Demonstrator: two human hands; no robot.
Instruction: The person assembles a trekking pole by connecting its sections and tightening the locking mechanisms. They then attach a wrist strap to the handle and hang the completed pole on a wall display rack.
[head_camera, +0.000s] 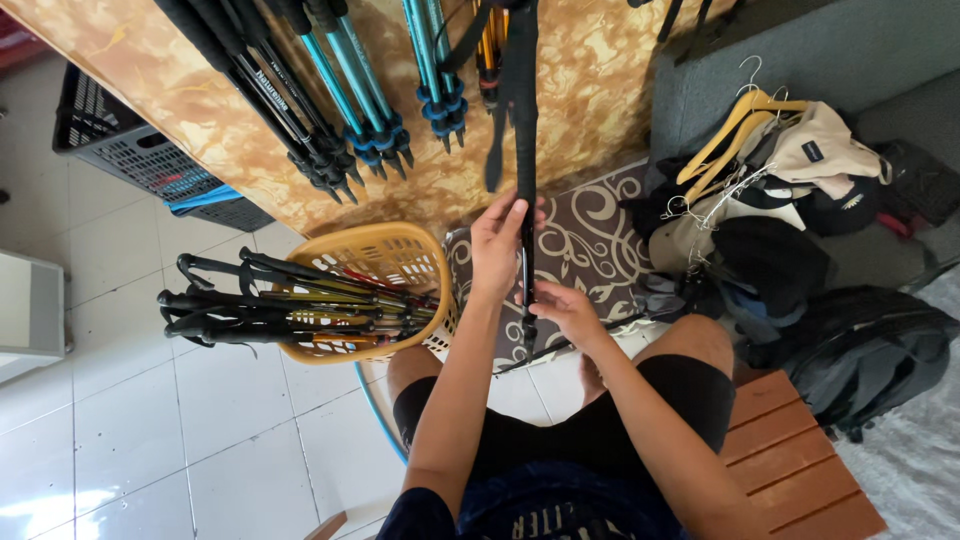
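I hold a black trekking pole (523, 120) upright in front of me. My left hand (497, 243) grips its shaft from the left, higher up. Lower down, my right hand (566, 308) closes around the shaft near the pole's bottom end. A black strap hangs from the upper part of the pole. To the left stands a yellow plastic basket (400, 250) packed with several folded poles (270, 305), their black handles sticking out leftward.
Several blue, black and orange poles (355, 90) lean on a marbled tan surface (590, 70) ahead. Dark crates (130, 150) sit at the far left. A pile of clothes, hangers (735, 130) and a black backpack (860, 350) lies at right, beside a wooden bench (790, 460).
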